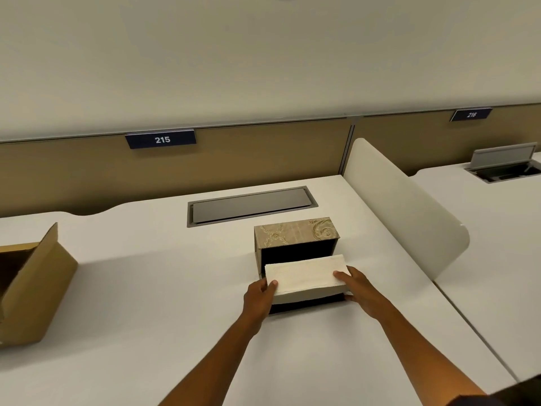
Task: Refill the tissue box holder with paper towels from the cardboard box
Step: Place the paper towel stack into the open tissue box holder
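Observation:
The tissue box holder [295, 234], beige with a gold floral pattern and a black inside, lies on its side on the white desk [146, 273], its open face toward me. A stack of white paper towels [307, 275] sits partly inside the opening. My left hand [259, 297] grips the stack's left end, thumb on top. My right hand [361, 288] grips its right end. The cardboard box [32, 285] stands at the far left with a flap raised; its contents are hidden in shadow.
A closed grey cable hatch [251, 205] is set into the desk behind the holder. A cream curved divider [404, 206] borders the desk on the right. Beyond it, the neighbouring desk has an open hatch [503, 165]. Number plates 215 [161, 139] and 216 [471, 114] hang on the back panel.

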